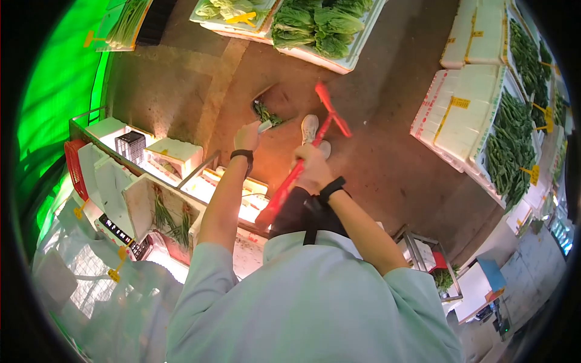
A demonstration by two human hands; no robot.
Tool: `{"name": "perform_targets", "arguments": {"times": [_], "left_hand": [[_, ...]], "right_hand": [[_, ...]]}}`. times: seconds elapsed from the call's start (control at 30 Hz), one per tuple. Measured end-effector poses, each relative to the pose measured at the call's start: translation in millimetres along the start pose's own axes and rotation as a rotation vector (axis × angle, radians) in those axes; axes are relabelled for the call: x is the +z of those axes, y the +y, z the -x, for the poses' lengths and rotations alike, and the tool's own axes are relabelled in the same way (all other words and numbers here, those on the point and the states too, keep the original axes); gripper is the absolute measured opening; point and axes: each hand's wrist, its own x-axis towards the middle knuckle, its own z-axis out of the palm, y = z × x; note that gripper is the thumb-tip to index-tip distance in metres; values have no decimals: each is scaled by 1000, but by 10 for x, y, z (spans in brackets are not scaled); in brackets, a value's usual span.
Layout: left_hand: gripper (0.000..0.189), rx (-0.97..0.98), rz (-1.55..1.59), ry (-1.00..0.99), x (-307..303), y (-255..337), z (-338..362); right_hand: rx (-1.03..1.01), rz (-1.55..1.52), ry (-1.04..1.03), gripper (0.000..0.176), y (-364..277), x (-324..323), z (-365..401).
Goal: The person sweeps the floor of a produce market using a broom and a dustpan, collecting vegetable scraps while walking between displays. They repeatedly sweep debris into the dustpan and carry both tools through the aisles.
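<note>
My left hand is closed on a short light-grey handle. Just past it, green leaf scraps lie along the dark edge of what looks like a dustpan; how it joins the handle is unclear. My right hand is wrapped round a long red object, which runs up and to the right and forks at its far end above the floor. Its exact kind cannot be made out. Behind it, a light shoe shows on the floor.
Boxes of leafy greens stand at the top. White foam boxes with green vegetables line the right side. At left are a lit stall shelf, a black crate and a dark scale. A metal rack stands lower right.
</note>
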Motion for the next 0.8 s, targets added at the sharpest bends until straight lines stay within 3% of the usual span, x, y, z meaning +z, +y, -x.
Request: {"name": "perform_targets", "arguments": {"times": [0.07,0.17,0.3,0.33,0.43,0.57,0.8], "left_hand": [[17,-24,-5,-22,-151,148,26],[17,-10,-11,-22,-117,119,26],[18,-22,6,-7,-249,46,162],[18,-12,24,4,-281,-32,174],[17,7,93,6,-175,-288,414],[17,45,83,1,-266,-458,699],[15,33,21,-32,-419,-374,602]], "right_hand": [[-10,45,-156,19,-203,126,1],[-57,-30,-194,18,-145,210,56],[43,-229,-260,19,-373,-104,195],[-88,-165,-179,18,-366,-158,287],[44,-226,-26,13,-602,-465,719],[-46,-182,172,13,-757,-874,1161],[253,-87,641,11,-412,-1108,1764]]}}
